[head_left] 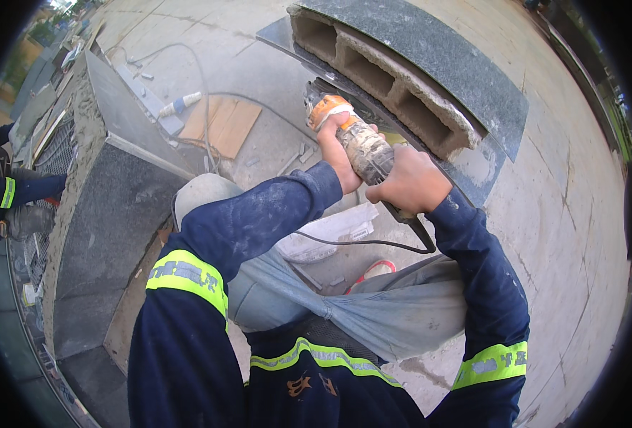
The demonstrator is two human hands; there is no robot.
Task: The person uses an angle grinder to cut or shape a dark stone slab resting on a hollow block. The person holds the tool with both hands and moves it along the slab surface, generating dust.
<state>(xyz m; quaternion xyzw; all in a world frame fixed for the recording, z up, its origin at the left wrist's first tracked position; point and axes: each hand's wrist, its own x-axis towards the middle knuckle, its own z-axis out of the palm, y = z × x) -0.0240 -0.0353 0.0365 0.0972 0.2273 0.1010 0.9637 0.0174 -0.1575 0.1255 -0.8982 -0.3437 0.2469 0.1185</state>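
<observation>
An orange and grey angle grinder [368, 148], crusted with pale dust, is in both my hands. My left hand [336, 151] is wrapped round its body just behind the orange head. Farther back, my right hand [414, 180] grips the rear end, where a black cord comes out. The grinder's head is close to the edge of a dark stone slab; its disc cannot be made out, nor whether it touches. A hollow concrete block [383, 78] lies on that slab, its openings facing me, with another grey stone slab [437, 53] over it.
Large grey slabs [105, 235] stand at my left. Ahead lie a wooden board [224, 123], a blue and white cable connector [180, 104], stone offcuts and a crumpled white bag [323, 232]. A black cord [373, 243] loops near my legs. Another person's sleeve [23, 189] shows at far left.
</observation>
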